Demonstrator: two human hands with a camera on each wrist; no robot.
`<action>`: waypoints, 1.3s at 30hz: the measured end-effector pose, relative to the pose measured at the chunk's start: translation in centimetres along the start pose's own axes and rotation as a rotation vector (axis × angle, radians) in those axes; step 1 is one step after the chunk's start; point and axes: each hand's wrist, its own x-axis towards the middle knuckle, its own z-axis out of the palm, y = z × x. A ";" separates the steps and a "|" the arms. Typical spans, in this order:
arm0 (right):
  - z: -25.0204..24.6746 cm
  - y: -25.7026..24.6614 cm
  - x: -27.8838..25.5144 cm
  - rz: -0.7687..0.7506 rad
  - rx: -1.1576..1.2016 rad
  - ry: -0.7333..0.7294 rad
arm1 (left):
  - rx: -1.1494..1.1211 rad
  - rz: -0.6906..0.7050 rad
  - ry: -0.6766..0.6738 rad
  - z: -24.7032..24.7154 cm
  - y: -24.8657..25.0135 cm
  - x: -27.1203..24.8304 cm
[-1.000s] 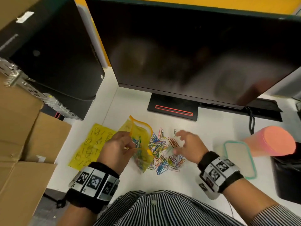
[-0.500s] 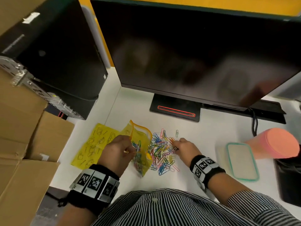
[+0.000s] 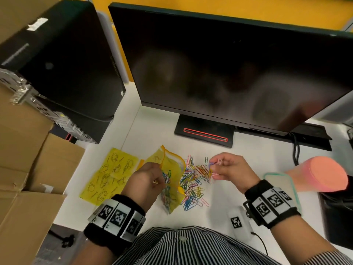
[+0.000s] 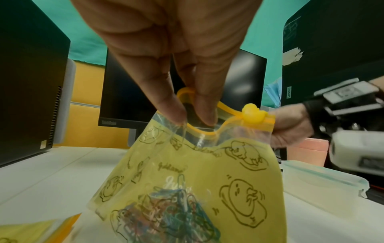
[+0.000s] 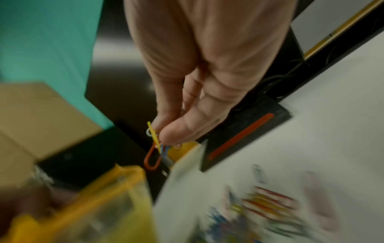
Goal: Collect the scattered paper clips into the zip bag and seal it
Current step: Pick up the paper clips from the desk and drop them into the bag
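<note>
Your right hand (image 3: pixel 228 170) has lifted off the pile, its grip now pinching a few paper clips (image 5: pixel 154 148). Your left hand (image 3: pixel 148 177) still pinches the zip bag (image 4: pixel 193 189) open near the tabletop's front edge.

The right hand (image 3: pixel 227 169), which was pressed down on the pile of paper clips (image 3: pixel 193 185) half a second ago, has been lifted off the worktop (image 3: pixel 156 131); a few clips (image 5: pixel 154 148) are now pinched in its fingertips, beside the bag's mouth.
</note>
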 end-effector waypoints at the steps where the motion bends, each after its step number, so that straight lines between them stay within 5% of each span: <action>1: 0.7 -1.2 -0.3 -0.028 0.029 -0.054 | 0.001 0.009 -0.002 0.1 0.1 0.1; 10: 7.4 -4.5 0.0 -0.188 -0.348 -0.283 | 0.009 0.028 -0.013 -0.2 1.7 0.5; 15: 4.3 -3.1 2.0 -0.223 -0.385 0.027 | -0.003 -0.021 0.029 -0.4 0.4 0.0; 17: 2.3 -0.8 2.8 -0.143 -0.730 0.074 | -0.004 -0.034 0.055 -0.7 0.1 -0.2; 20: 1.4 3.3 2.5 0.110 -1.052 -0.088 | 0.026 -0.026 0.097 -1.1 -0.3 -0.3; 24: 3.3 5.9 1.6 0.045 -1.194 -0.167 | 0.030 -0.042 0.115 -1.3 -0.9 -0.4; 32: 4.8 6.6 2.6 -0.175 -1.269 -0.097 | 0.048 -0.032 0.113 -1.0 -0.9 -0.5; 39: 2.6 6.2 3.0 -0.139 -1.014 0.076 | 0.015 -0.029 0.091 -0.4 -0.8 -0.4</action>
